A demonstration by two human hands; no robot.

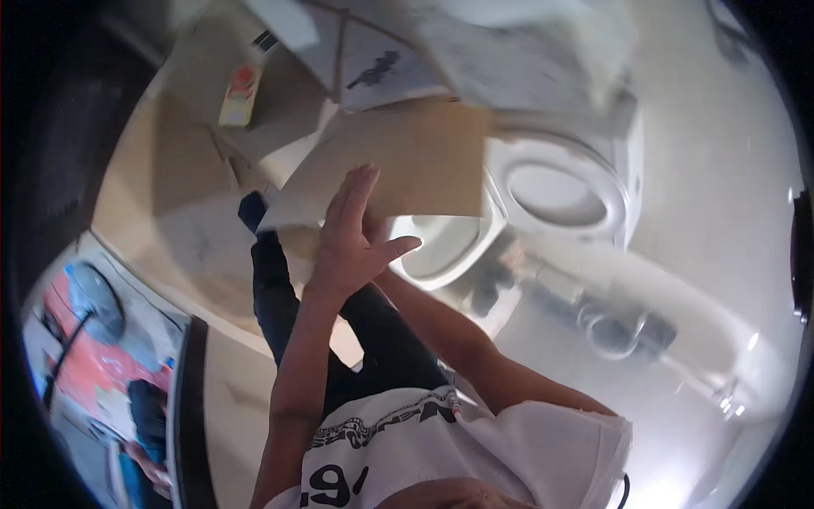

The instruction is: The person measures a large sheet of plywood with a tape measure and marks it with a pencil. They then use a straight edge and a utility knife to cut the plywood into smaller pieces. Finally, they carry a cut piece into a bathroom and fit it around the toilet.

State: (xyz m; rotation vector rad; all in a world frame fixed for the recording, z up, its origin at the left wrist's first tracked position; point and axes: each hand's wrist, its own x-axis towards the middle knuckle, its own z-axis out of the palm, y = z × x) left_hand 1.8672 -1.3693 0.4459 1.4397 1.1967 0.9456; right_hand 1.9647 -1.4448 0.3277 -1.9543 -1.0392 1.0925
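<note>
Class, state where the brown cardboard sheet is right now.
In the head view, the brown cardboard sheet sits upper centre, against the left hand, just left of the white toilet.

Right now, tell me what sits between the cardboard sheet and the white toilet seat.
Nothing: in the head view the cardboard sheet overlaps the toilet seat edge directly.

One flat brown cardboard sheet, held up by two hands: the left hand flat against it, the right hand mostly hidden behind. One white ceramic toilet, one small yellow-and-red box, one round grey fan.
</note>
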